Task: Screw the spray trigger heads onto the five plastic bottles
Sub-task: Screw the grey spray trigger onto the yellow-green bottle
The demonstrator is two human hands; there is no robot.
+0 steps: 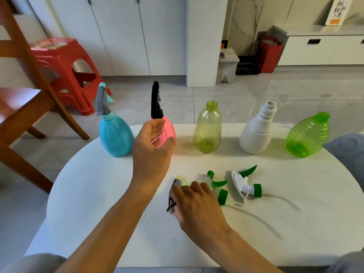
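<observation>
Five bottles stand in a row at the far side of the white table (98,194). The blue bottle (116,134) carries a grey trigger head and the pink bottle (168,131) a black one. The yellow-green bottle (207,129), the white bottle (256,133) and the bright green bottle (307,136) have bare necks. My left hand (152,148) hovers with relaxed fingers just in front of the pink bottle, holding nothing. My right hand (195,203) lies on a grey trigger head (171,196) with its fingers curled over it. A clear-and-green head (218,186) and a white-and-green head (244,186) lie beside it.
Thin dip tubes trail from the loose heads across the table's right half. A wooden chair (23,107) and a red plastic stool (65,69) stand at the left beyond the table. White cabinets and a tiled floor lie behind.
</observation>
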